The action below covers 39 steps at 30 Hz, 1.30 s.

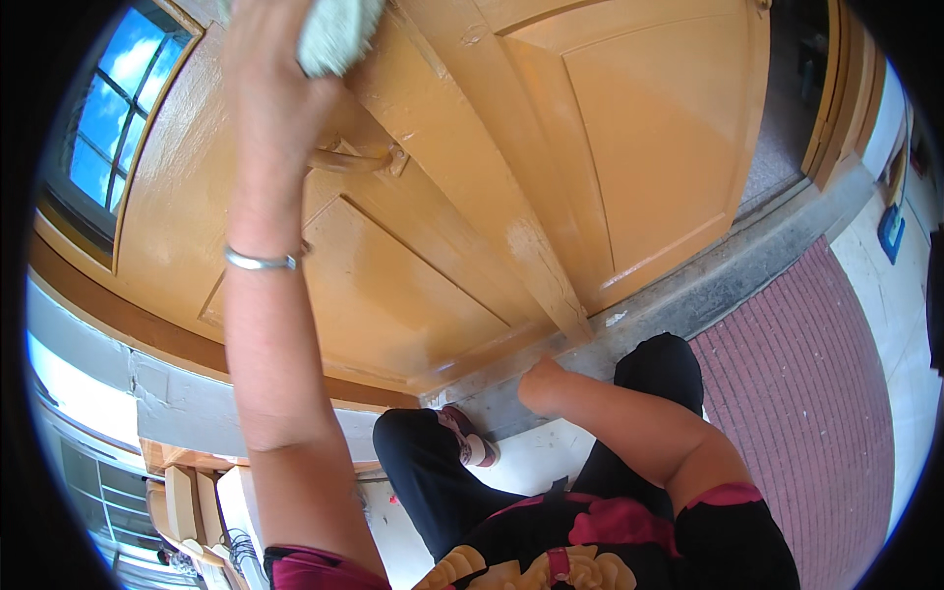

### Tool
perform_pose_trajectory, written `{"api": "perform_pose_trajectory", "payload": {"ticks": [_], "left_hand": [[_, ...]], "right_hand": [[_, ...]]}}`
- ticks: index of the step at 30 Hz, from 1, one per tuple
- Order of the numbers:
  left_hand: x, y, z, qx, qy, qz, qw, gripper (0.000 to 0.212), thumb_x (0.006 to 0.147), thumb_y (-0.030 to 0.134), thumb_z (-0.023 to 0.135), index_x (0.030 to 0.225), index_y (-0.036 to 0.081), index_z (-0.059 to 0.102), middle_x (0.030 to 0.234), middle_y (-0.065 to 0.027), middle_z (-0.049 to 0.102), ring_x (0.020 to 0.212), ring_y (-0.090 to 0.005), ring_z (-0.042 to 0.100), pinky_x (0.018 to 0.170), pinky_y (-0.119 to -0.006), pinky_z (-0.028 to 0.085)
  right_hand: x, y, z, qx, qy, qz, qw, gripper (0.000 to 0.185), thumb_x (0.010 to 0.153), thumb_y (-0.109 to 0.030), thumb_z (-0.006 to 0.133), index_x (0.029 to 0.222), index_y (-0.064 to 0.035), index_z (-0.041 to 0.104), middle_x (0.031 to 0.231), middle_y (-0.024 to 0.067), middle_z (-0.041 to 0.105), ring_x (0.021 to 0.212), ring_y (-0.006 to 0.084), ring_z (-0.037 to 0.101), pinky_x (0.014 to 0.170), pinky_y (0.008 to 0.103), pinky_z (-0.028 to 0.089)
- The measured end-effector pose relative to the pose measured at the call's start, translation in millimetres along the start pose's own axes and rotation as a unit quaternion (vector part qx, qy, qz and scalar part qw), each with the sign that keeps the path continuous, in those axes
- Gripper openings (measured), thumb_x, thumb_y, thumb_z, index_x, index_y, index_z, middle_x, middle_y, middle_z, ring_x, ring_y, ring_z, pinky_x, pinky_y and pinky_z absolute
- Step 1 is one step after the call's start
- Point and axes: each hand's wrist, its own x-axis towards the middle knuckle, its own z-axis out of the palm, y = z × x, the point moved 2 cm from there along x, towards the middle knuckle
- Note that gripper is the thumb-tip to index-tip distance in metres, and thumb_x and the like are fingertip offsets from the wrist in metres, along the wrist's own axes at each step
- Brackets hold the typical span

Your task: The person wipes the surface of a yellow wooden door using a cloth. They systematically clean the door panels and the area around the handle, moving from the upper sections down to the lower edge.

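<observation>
My left hand point(276, 59), blurred and with a silver bangle at its wrist, is raised at the top left against a varnished wooden double door point(413, 295). It holds a pale green cloth point(339, 33), cut off by the picture's top edge. Below that hand, a door handle point(354, 161) is partly hidden behind the wrist. My right hand point(544, 387) hangs low near the door's foot, over the sill; its fingers look curled, and nothing shows in it.
A grey stone sill point(664, 295) runs under the door. At right lie a ribbed reddish mat point(804, 398) and a blue object point(892, 232) on pale tiles. A barred window point(118, 110) is at upper left. Wooden pieces and dark cable point(243, 553) are at lower left.
</observation>
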Motion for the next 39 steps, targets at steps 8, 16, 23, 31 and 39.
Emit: {"api": "perform_pose_trajectory", "payload": {"ticks": [8,16,23,31,39], "left_hand": [[-113.9,83.0,18.5,-0.062,-0.221,-0.08,0.97,0.073,0.061,-0.011,0.06,0.128,0.017,0.051,0.14,-0.0039,0.042,0.131,-0.0267,0.036,0.107,-0.045,0.025],[-231.8,163.1,41.4,-0.155,-0.346,0.022,0.925,0.049,0.076,0.009,0.053,0.125,0.012,0.052,0.137,-0.004,0.045,0.116,-0.0219,0.048,0.099,-0.038,0.036],[-305.2,227.9,58.3,-0.239,-0.422,0.003,0.875,0.049,0.077,0.012,0.049,0.126,0.008,0.05,0.137,-0.0047,0.046,0.112,-0.0192,0.048,0.101,-0.035,0.032],[-260.4,202.6,50.6,-0.194,-0.396,0.009,0.897,0.042,0.081,0.013,0.046,0.121,0.01,0.054,0.134,-0.0031,0.048,0.126,-0.0176,0.042,0.105,-0.034,0.029],[-145.1,104.4,21.4,-0.04,-0.261,-0.064,0.962,0.06,0.068,-0.002,0.062,0.124,0.017,0.054,0.137,-0.005,0.045,0.128,-0.0251,0.04,0.106,-0.044,0.029]], "right_hand": [[-0.8,-4.5,1.9,0.004,-0.01,-0.013,1.0,0.018,0.076,-0.013,0.055,0.083,-0.0079,0.07,0.089,0.0126,0.068,0.086,0.0272,0.064,0.073,0.0437,0.044],[-3.5,-11.0,-5.5,0.009,0.006,-0.016,1.0,0.017,0.076,-0.012,0.055,0.082,-0.0079,0.07,0.088,0.0112,0.068,0.083,0.0275,0.063,0.074,0.0431,0.043],[-2.1,-4.4,-15.0,0.001,0.011,-0.02,1.0,0.018,0.079,-0.013,0.054,0.084,-0.0102,0.071,0.088,0.008,0.069,0.084,0.0249,0.063,0.074,0.0407,0.042],[-1.5,1.3,-15.6,0.002,0.008,-0.004,1.0,0.019,0.079,-0.014,0.054,0.086,-0.0101,0.071,0.09,0.0085,0.069,0.086,0.0243,0.063,0.075,0.0406,0.042],[-1.3,3.8,-16.3,0.032,-0.014,0.005,0.999,0.021,0.077,-0.013,0.055,0.089,-0.0079,0.071,0.094,0.0109,0.068,0.088,0.0263,0.063,0.078,0.0441,0.043]]}}
